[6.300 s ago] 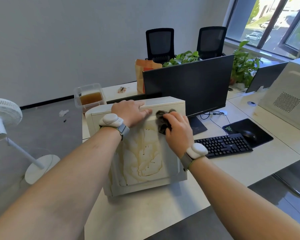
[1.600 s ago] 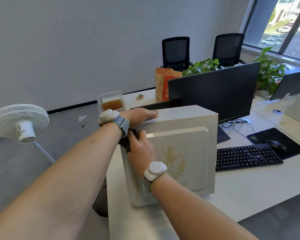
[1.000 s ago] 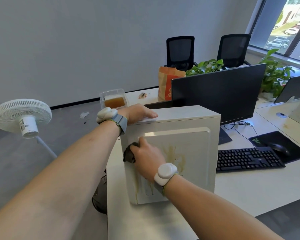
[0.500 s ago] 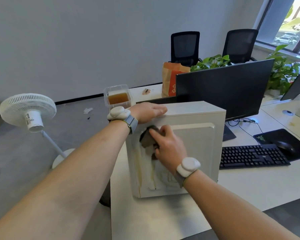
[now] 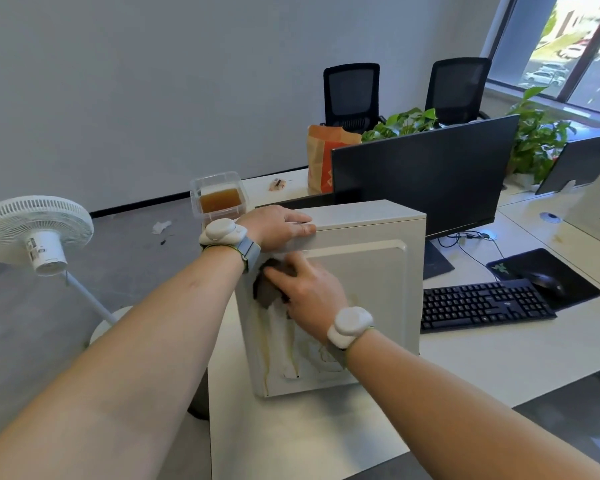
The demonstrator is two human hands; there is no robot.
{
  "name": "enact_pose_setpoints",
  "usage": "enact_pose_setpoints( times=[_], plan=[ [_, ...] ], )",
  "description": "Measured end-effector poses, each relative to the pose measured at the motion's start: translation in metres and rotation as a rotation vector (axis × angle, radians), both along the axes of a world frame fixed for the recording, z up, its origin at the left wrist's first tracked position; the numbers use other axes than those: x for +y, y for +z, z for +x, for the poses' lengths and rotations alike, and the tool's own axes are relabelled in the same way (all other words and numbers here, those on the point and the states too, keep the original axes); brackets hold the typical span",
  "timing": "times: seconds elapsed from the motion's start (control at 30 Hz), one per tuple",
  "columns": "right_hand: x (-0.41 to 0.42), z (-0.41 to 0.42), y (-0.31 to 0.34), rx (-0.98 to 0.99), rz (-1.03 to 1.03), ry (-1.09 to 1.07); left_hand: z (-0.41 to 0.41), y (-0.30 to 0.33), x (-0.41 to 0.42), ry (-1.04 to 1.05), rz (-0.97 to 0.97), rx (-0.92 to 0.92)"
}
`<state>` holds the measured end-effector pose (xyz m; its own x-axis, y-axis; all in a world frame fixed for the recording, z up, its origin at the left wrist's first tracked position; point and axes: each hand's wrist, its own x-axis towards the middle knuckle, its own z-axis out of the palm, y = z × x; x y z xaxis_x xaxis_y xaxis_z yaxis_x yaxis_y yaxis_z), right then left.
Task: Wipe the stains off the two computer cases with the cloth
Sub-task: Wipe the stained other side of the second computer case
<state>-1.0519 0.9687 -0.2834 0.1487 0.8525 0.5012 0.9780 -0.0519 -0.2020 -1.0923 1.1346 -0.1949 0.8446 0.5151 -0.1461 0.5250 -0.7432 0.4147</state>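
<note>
I am flattening my left hand (image 5: 280, 226) on the white computer case (image 5: 361, 289) top while my right hand (image 5: 307, 289) is bunching the dark cloth (image 5: 267, 287) against its upper-left side panel, risking smearing the 1 streaky stain (image 5: 291, 348) below downward.

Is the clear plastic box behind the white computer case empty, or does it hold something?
It holds something. The clear plastic box contains brownish liquid filling its lower part, seen through the walls; no lid is visible on it.
</note>
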Motion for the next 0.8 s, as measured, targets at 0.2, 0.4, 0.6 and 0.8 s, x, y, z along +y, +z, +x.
enact_pose_setpoints(
  times=[0.2,0.4,0.6,0.8],
  plan=[
    [-0.021,0.033,-0.021,-0.143,-0.063,0.018,-0.002,-0.001,-0.001,0.007,0.001,-0.015],
    [-0.086,0.109,-0.034,0.276,0.115,-0.456,0.003,-0.001,0.000,0.030,-0.012,-0.016],
    [-0.056,0.074,-0.033,0.551,0.274,-0.619,0.004,-0.002,-0.002,0.031,-0.017,-0.024],
    [-0.003,0.005,-0.016,0.350,0.124,-0.248,0.006,-0.006,0.005,0.050,-0.045,-0.038]
  ],
)
